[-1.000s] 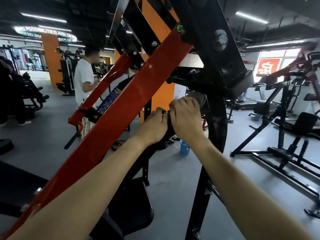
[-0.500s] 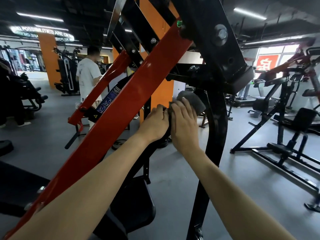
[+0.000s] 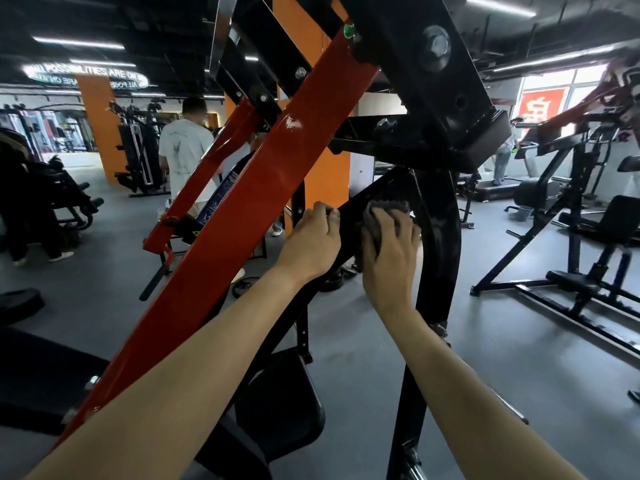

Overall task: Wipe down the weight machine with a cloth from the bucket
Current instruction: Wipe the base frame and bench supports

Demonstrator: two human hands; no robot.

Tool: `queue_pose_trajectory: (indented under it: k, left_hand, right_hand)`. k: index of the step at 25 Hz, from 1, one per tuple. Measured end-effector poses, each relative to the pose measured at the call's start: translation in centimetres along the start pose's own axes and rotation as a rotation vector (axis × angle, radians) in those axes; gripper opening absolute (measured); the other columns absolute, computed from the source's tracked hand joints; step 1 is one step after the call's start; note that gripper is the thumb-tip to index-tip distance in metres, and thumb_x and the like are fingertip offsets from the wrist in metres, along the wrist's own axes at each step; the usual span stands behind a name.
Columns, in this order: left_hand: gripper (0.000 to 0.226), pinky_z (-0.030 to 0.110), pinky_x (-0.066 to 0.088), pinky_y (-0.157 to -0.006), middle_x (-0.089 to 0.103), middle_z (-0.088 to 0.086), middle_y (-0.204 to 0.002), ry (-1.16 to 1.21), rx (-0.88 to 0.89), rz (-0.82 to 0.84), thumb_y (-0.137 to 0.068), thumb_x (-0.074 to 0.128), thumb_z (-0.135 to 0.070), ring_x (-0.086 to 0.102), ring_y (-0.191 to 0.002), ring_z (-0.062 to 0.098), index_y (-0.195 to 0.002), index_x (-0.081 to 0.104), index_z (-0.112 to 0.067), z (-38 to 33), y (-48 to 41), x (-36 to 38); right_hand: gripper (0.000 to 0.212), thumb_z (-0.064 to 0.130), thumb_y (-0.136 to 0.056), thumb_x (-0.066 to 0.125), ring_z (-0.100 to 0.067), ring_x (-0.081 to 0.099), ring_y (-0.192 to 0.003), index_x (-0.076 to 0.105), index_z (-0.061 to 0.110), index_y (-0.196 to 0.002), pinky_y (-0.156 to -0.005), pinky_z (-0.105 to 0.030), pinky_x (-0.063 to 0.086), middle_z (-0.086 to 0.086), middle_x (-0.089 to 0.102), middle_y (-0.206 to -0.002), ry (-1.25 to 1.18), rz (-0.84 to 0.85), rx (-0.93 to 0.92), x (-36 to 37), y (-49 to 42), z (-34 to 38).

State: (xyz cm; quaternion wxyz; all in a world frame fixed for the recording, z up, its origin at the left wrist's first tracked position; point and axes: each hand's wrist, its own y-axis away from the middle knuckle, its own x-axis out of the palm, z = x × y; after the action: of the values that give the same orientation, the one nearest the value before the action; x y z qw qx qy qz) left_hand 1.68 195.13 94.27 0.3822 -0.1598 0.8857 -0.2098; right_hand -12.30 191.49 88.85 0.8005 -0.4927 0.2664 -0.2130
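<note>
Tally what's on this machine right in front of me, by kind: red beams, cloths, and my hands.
Red painted steel beams: 2, the wide near beam and the thin far beam
Grey bunched cloth: 1
Hands: 2, left hand gripping the black slanted bar, right hand pressing the cloth
Total: 5

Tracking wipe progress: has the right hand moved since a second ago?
Yes. The right hand pressing the grey cloth slid up the slanted black bar toward the upright post.
</note>
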Motion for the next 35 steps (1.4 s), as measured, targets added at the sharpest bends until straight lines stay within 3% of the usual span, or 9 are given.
queue_pose_trajectory:
  k: [4,8,10,13,17,22,25,31,35]
  left_hand:
    - [0.029,0.042,0.043,-0.083,0.056,0.004,-0.112,0.001,0.013,-0.031,-0.110,0.030,-0.042,0.056,-0.101,0.025,-0.113,0.048,-0.019,0.3,-0.1,0.2]
    - [0.033,0.048,0.047,-0.087,0.054,0.002,-0.113,-0.013,0.025,-0.031,-0.110,0.027,-0.045,0.056,-0.100,0.022,-0.115,0.048,-0.020,0.5,-0.3,0.4]
    - [0.034,0.048,0.047,-0.090,0.054,0.002,-0.114,-0.028,0.027,-0.042,-0.109,0.027,-0.045,0.056,-0.101,0.022,-0.117,0.048,-0.020,0.5,-0.3,0.6]
    - [0.033,0.046,0.048,-0.090,0.056,0.003,-0.115,-0.036,0.027,-0.053,-0.110,0.028,-0.043,0.058,-0.100,0.021,-0.118,0.049,-0.019,0.5,-0.2,0.7]
    - [0.031,0.043,0.047,-0.085,0.057,0.002,-0.111,-0.028,0.049,-0.088,-0.110,0.030,-0.041,0.057,-0.095,0.018,-0.115,0.051,-0.018,0.5,-0.1,0.7]
    - [0.032,0.037,0.043,-0.085,0.056,0.001,-0.114,-0.043,0.072,-0.080,-0.111,0.029,-0.039,0.056,-0.099,0.017,-0.117,0.052,-0.017,0.4,0.2,0.6]
    - [0.032,0.034,0.040,-0.082,0.056,0.001,-0.113,-0.066,0.072,-0.097,-0.111,0.029,-0.038,0.055,-0.099,0.017,-0.117,0.052,-0.016,0.4,0.2,0.6]
    - [0.032,0.028,0.034,-0.076,0.056,-0.002,-0.112,-0.120,0.088,-0.135,-0.111,0.028,-0.038,0.051,-0.090,0.010,-0.116,0.051,-0.017,0.6,0.3,0.8]
    - [0.035,0.027,0.034,-0.083,0.057,-0.001,-0.121,-0.102,0.086,-0.115,-0.111,0.028,-0.038,0.050,-0.102,0.009,-0.123,0.053,-0.017,0.5,0.3,0.7]
  right_hand:
    - [0.033,0.026,-0.099,0.062,-0.024,0.046,-0.119,0.060,0.016,-0.131,-0.099,-0.033,0.043,-0.006,0.050,-0.135,-0.173,-0.126,0.368,-0.2,-3.7,-0.7]
    - [0.032,0.014,-0.096,0.065,-0.016,0.042,-0.113,0.057,0.009,-0.127,-0.095,-0.014,0.033,-0.008,0.050,-0.130,-0.213,-0.114,0.359,1.0,0.2,2.3]
    - [0.031,0.016,-0.097,0.066,-0.010,0.051,-0.102,0.051,0.010,-0.124,-0.085,-0.008,0.039,-0.002,0.053,-0.122,-0.464,-0.202,0.528,0.4,-1.3,2.2]
    - [0.027,0.030,-0.102,0.061,-0.007,0.065,-0.096,0.049,0.015,-0.122,-0.074,-0.014,0.049,0.000,0.064,-0.115,-0.881,-0.295,1.007,0.3,-5.3,0.3]
    - [0.039,0.038,-0.104,0.046,-0.026,0.069,-0.115,0.070,0.013,-0.122,-0.102,-0.039,0.054,-0.010,0.074,-0.120,-1.474,-0.155,1.299,1.4,-3.4,0.9]
    - [0.042,0.040,-0.086,0.050,-0.029,0.063,-0.123,0.069,0.015,-0.116,-0.111,-0.040,0.043,-0.008,0.063,-0.139,-1.757,-0.206,1.268,1.4,-5.2,-0.9]
    - [0.036,0.036,-0.080,0.055,-0.030,0.062,-0.112,0.068,0.017,-0.108,-0.108,-0.036,0.043,-0.007,0.064,-0.124,-1.789,-0.210,1.202,1.5,-6.8,-2.3]
    - [0.047,0.037,-0.088,0.047,-0.027,0.063,-0.109,0.066,0.011,-0.123,-0.083,-0.035,0.052,-0.011,0.067,-0.121,-1.646,0.168,1.145,2.1,-1.4,2.0]
    - [0.036,0.032,-0.088,0.049,-0.028,0.062,-0.106,0.065,0.012,-0.112,-0.082,-0.035,0.052,-0.011,0.065,-0.117,-1.646,0.171,1.136,0.9,-2.3,1.1]
